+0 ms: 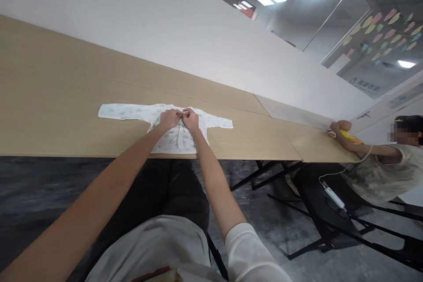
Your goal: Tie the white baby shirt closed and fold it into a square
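Note:
A small white baby shirt [168, 139] with a faint print lies face up on the wooden table, its sleeves spread to both sides. My left hand [170, 118] and my right hand [191, 119] meet at the upper middle of its front, near the neckline. Both hands have their fingers pinched on the shirt's front edges, close together. A fastener, if one is between the fingertips, is too small to make out. Below the hands, the front opening runs down to the hem, which lies near the table's front edge.
The long wooden table [59, 83] runs along a white wall [139, 17]. On the right, a seated person [393, 163] holds a doll [345, 128] at the table. A black folding chair [320, 202] bears a white power strip [334, 197] with a cable.

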A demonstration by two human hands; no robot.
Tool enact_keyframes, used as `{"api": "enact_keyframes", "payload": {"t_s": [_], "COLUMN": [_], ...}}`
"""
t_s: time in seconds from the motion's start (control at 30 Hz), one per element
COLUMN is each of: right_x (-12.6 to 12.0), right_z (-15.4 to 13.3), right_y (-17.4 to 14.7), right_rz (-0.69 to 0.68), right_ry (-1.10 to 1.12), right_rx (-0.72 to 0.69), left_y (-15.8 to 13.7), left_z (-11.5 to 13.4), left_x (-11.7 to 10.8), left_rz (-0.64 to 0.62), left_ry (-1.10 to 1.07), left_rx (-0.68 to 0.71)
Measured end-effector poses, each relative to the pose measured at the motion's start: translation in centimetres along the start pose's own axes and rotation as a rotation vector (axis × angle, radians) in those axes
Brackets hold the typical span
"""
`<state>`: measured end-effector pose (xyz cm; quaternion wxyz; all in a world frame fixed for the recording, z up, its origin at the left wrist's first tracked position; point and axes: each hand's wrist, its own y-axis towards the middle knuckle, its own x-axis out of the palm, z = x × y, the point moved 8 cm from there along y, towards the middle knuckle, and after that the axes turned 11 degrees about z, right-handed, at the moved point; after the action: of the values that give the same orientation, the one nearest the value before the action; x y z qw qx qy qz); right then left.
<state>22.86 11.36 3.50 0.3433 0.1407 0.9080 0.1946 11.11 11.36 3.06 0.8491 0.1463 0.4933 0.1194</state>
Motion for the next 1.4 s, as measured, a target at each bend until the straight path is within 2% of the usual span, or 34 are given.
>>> {"api": "enact_keyframes", "payload": {"t_s": [0.17, 0.33, 0.47, 0.6, 0.7, 0.8, 1.1, 1.4], "right_x": [-0.4, -2.1, -2.6, -1.9, -1.7, -1.7, -2.2, -2.5], "right_z": [1.3, 1.8, 1.1, -0.2, -1.0, -1.2, -1.2, -0.2], "right_y": [0.7, 0.9, -0.2, -2.1, -2.9, -3.1, -3.3, -3.2], "right_rz": [0.025, 0.071, 0.008, -0.100, -0.125, -0.132, -0.097, -0.124], "right_ry": [0.125, 0.174, 0.113, -0.031, -0.127, -0.167, -0.206, 0.073], "right_rx": [0.134, 0.206, 0.146, -0.026, -0.145, -0.178, -0.126, 0.039], "left_y": [-0.6, -2.3, -2.9, -2.8, -2.8, -2.8, -2.7, -2.7], "left_z": [-0.1, 0.3, 0.2, 0.0, -0.1, -0.4, -0.5, -0.6], "left_x": [-0.4, -1.4, -1.9, -1.7, -1.8, -1.8, -1.5, -1.7], "left_rz": [-0.103, -0.082, 0.007, 0.033, 0.054, 0.076, 0.076, 0.117], "left_ry": [0.049, 0.040, 0.004, -0.014, -0.045, -0.069, -0.171, -0.417], "left_rx": [0.025, 0.081, 0.114, 0.142, 0.144, 0.129, 0.174, 0.254]}}
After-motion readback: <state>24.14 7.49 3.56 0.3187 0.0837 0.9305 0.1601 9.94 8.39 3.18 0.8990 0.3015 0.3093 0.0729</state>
